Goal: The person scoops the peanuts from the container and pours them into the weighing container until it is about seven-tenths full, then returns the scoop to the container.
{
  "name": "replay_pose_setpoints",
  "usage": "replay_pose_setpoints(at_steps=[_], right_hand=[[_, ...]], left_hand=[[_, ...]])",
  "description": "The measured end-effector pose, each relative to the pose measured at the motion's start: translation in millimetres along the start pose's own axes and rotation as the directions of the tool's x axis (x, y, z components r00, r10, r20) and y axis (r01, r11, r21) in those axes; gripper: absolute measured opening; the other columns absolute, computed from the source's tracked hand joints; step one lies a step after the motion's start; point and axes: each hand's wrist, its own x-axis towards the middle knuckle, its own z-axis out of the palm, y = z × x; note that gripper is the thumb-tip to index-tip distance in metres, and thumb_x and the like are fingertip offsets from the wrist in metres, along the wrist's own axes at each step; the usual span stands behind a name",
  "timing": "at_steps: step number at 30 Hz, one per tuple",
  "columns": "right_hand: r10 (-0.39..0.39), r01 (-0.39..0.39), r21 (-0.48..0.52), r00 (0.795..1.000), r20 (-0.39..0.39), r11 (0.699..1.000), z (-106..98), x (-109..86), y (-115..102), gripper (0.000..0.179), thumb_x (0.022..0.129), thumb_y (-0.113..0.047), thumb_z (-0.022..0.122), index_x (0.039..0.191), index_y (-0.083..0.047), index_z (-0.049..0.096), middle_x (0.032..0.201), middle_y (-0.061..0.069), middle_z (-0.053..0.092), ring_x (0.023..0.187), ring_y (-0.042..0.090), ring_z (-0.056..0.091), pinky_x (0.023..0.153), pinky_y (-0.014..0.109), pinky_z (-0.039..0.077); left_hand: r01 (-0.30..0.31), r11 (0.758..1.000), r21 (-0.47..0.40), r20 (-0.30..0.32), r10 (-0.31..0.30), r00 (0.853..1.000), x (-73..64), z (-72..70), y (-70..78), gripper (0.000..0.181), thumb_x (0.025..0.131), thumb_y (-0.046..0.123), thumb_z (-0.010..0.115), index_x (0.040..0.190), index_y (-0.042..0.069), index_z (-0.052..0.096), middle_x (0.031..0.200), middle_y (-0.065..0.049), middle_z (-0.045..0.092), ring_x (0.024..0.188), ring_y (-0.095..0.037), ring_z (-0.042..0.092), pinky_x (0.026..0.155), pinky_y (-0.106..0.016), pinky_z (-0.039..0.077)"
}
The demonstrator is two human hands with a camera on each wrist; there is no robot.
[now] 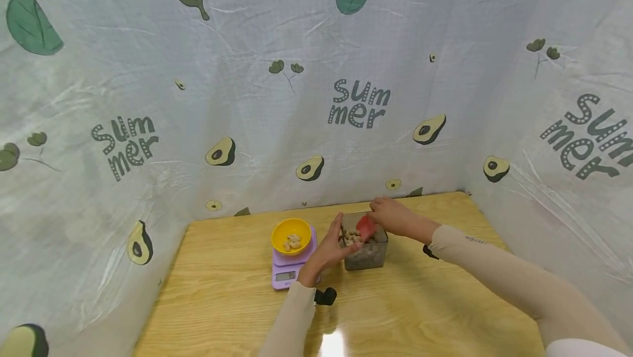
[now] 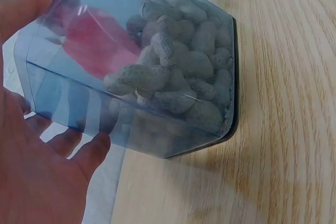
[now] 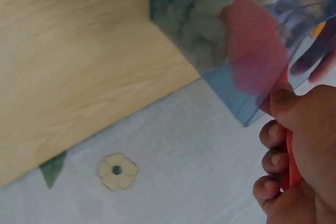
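Note:
My right hand point(image 1: 394, 217) grips the handle of a red scoop point(image 1: 366, 228), fingers wrapped round it above the far right rim. The scoop's head dips into a clear, smoky plastic container point(image 1: 365, 258) of unshelled peanuts point(image 2: 178, 61). Against the near left side of that container, my left hand point(image 1: 328, 250) holds it, thumb at the near rim and fingers along the other wall. Through the clear wall in the right wrist view, the scoop point(image 3: 254, 45) lies tilted among the peanuts.
Left of the container stands a purple kitchen scale point(image 1: 278, 261) with a lit display. On it sits a yellow bowl point(image 1: 278, 232) with several peanuts point(image 1: 293, 243) inside. A printed white sheet point(image 1: 277, 99) hangs behind the wooden table point(image 1: 212, 291).

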Motion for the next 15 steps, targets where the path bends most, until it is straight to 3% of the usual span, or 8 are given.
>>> replay_pose_setpoints(at_steps=[3,8,12,15], right_hand=[[0.001,-0.001,-0.012,1.0,-0.019,1.0,-1,-0.6,-5,0.018,0.086,-0.017,0.075,0.104,-0.014,0.073,0.095,0.005,0.066,0.09,0.022,0.06,0.081,0.038,0.053],[-0.063,0.061,-0.134,0.998,-0.013,0.989,-9,13.5,-18,0.027,0.085,-0.021,0.076,0.111,-0.015,0.072,0.111,0.004,0.067,0.107,0.022,0.06,0.095,0.036,0.051],[-0.002,0.005,-0.083,0.999,0.035,0.997,-7,15.2,-19,0.023,0.086,-0.019,0.075,0.108,-0.014,0.073,0.108,0.003,0.069,0.104,0.021,0.062,0.096,0.036,0.052],[0.032,-0.031,-0.036,0.999,0.021,0.999,-5,12.5,-19,0.02,0.085,-0.017,0.077,0.104,-0.013,0.073,0.1,0.004,0.07,0.096,0.022,0.063,0.091,0.037,0.053]], left_hand=[[0.001,1.0,0.003,0.012,-0.001,1.0,-1.2,-0.6,0.1,0.11,0.082,0.07,0.061,0.16,0.02,0.002,0.167,-0.009,0.005,0.149,-0.037,0.026,0.116,-0.053,0.033],[-0.005,1.0,0.002,-0.008,0.005,1.0,-2.6,-2.3,1.5,0.109,0.083,0.071,0.06,0.16,0.02,0.001,0.167,-0.009,0.005,0.15,-0.036,0.023,0.117,-0.051,0.033],[-0.021,1.0,-0.002,-0.007,0.021,1.0,-1.8,-1.9,1.4,0.11,0.083,0.071,0.059,0.16,0.019,0.001,0.167,-0.009,0.005,0.15,-0.034,0.025,0.116,-0.049,0.035],[-0.025,1.0,-0.013,-0.011,0.025,1.0,-4.1,-3.4,0.7,0.11,0.083,0.069,0.061,0.16,0.017,0.002,0.167,-0.01,0.007,0.149,-0.035,0.026,0.114,-0.05,0.037]])
